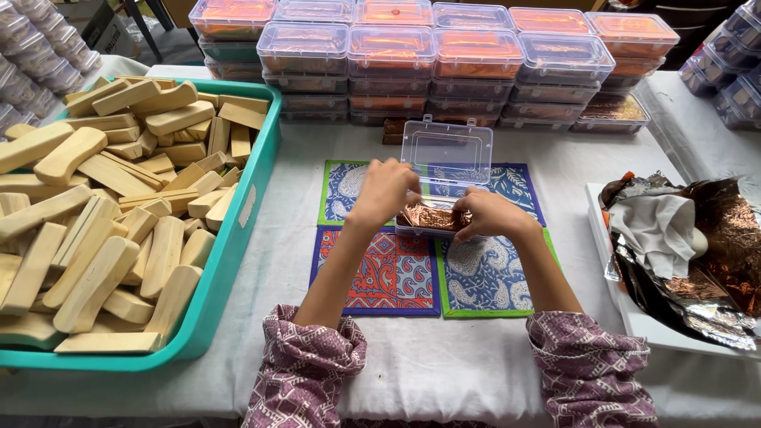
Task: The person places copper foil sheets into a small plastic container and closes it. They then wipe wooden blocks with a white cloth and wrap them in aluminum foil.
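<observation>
A small clear plastic box (445, 154) stands with its lid raised in the middle of the white-covered table, on several patterned cloth mats (380, 273). Copper-coloured foil (432, 216) lies in the box's base. My left hand (386, 190) presses on the foil at the box's left side with bent fingers. My right hand (490, 214) grips the foil and the box's right front corner. Both forearms reach in from the bottom in purple patterned sleeves.
A teal tub (238, 261) at the left holds several pale wooden blocks (103, 230). Stacks of closed clear boxes (432, 59) with orange contents line the back. At the right a white tray (634, 317) bears crumpled copper and silver foil (713, 261) and a white cloth (658, 230).
</observation>
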